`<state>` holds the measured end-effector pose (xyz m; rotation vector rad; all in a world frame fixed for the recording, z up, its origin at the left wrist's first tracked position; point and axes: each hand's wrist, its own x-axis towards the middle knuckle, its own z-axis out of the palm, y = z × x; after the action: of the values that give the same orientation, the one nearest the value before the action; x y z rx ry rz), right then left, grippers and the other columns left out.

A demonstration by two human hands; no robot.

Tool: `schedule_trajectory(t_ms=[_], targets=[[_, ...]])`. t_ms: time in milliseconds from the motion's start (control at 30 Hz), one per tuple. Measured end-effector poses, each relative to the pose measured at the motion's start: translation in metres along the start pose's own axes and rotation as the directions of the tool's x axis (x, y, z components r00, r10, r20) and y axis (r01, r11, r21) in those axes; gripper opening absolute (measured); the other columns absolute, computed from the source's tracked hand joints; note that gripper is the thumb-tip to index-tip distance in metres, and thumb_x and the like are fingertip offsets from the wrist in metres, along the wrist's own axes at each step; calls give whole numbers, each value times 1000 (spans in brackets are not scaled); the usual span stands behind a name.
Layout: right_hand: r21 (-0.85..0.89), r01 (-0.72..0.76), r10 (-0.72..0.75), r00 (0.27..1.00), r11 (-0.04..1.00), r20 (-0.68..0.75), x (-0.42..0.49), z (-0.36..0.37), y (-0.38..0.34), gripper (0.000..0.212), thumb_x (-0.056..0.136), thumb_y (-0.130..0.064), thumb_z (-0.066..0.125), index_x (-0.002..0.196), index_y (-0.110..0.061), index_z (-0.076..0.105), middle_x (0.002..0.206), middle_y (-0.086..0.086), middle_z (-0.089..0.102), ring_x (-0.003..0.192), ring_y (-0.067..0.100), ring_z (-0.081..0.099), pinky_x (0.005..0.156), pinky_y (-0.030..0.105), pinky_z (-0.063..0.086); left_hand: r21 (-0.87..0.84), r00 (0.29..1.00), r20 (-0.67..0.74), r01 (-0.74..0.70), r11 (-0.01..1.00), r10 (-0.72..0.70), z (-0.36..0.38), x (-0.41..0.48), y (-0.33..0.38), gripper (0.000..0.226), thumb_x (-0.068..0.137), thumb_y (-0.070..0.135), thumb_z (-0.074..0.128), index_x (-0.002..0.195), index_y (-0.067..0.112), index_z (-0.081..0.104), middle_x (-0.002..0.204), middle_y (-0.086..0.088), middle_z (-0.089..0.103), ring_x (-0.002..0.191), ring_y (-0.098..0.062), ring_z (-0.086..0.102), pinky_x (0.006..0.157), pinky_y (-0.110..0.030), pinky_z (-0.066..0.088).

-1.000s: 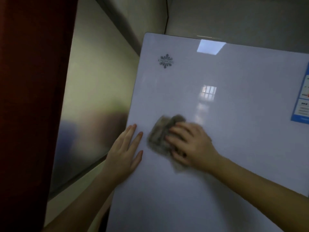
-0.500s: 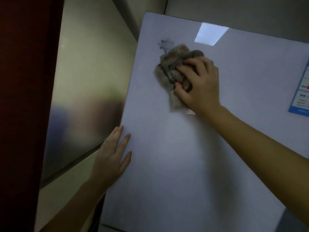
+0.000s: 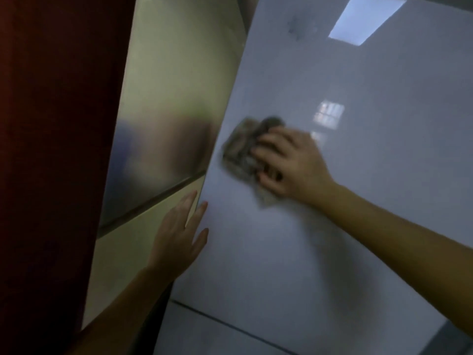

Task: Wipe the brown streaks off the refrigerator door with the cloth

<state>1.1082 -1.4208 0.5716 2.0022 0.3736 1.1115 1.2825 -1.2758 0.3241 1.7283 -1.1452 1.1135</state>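
Note:
The white glossy refrigerator door (image 3: 320,239) fills the right of the head view. My right hand (image 3: 289,162) grips a crumpled grey-brown cloth (image 3: 243,149) and presses it on the door near its left edge, about mid-height. My left hand (image 3: 179,237) lies flat with straight fingers on the door's left edge, lower down. A dark emblem (image 3: 297,25) sits blurred near the door's top. I see no brown streaks; the frame is motion-blurred.
A frosted metallic panel (image 3: 163,124) stands left of the door, with a cream wall surface (image 3: 128,257) below it. A dark red surface (image 3: 51,162) fills the far left. A seam (image 3: 230,326) crosses the door's lower part.
My right hand has swept the cloth down from the emblem to the door's middle left. The view has shifted, and my left hand stays on the door's left edge.

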Motion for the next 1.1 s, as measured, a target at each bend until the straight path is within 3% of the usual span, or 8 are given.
schedule_trajectory(t_ms=[133, 400, 533, 667, 767, 867, 967, 1100], targets=[[14, -266, 266, 961, 964, -77, 20, 3, 5, 40, 83, -32, 73, 119, -14, 73, 126, 12, 67, 124, 39, 55, 97, 51, 46, -36, 1000, 22, -9, 999, 9, 3, -6, 5, 65, 96, 40, 50, 151, 6, 37, 152, -26, 43, 138, -38, 46, 107, -47, 46], [192, 73, -100, 986, 979, 136, -73, 44, -113, 27, 93, -32, 65, 114, -17, 75, 126, 10, 69, 121, 34, 62, 97, 45, 49, -56, 993, 121, 17, 998, -10, -1, -37, 0, 65, 96, 41, 48, 147, 2, 38, 150, -26, 45, 137, -36, 46, 106, -47, 48], [201, 175, -214, 958, 964, 191, -91, 34, -114, 24, 94, -32, 65, 110, -18, 76, 124, 8, 71, 118, 30, 66, 95, 42, 53, -30, 990, 144, -7, 1000, 11, -6, -41, 2, 63, 101, 45, 39, 147, 1, 40, 150, -28, 45, 136, -40, 49, 107, -47, 45], [31, -16, 14, 998, 999, 53, -52, 10, -55, 31, 87, -31, 73, 112, -15, 76, 123, 12, 71, 117, 36, 65, 92, 43, 51, -40, 989, 141, 48, 998, -42, -6, -31, 8, 64, 100, 47, 39, 150, 7, 37, 154, -26, 40, 139, -39, 43, 109, -46, 40], [-14, -270, 268, 960, 963, -79, -20, -4, -13, 35, 85, -31, 73, 116, -14, 74, 125, 12, 69, 121, 38, 59, 96, 46, 46, -42, 991, 124, 56, 998, -50, -7, -25, 10, 63, 101, 47, 37, 149, 6, 39, 155, -25, 39, 139, -39, 44, 108, -47, 41], [-6, -326, 324, 942, 945, -82, -20, -1, -16, 37, 86, -31, 72, 119, -14, 73, 127, 12, 67, 125, 37, 56, 98, 47, 44, -39, 992, 116, 56, 998, -51, -8, -24, 11, 62, 99, 44, 42, 148, 6, 42, 154, -24, 40, 138, -38, 44, 107, -47, 43], [33, -196, 196, 981, 980, 7, -55, 15, -56, 33, 88, -32, 70, 116, -15, 74, 127, 12, 69, 121, 37, 60, 95, 46, 47, -44, 992, 107, 76, 996, -71, -8, -24, 11, 62, 98, 43, 45, 148, 7, 43, 155, -23, 40, 137, -37, 44, 107, -46, 43], [172, 166, -198, 960, 971, 196, -139, 26, -116, 18, 94, -25, 68, 111, -21, 76, 124, 7, 71, 119, 31, 65, 97, 44, 52, -57, 990, 67, 127, 990, -123, -12, -13, 17, 64, 101, 48, 39, 150, 8, 39, 158, -21, 35, 141, -36, 41, 110, -44, 38]])
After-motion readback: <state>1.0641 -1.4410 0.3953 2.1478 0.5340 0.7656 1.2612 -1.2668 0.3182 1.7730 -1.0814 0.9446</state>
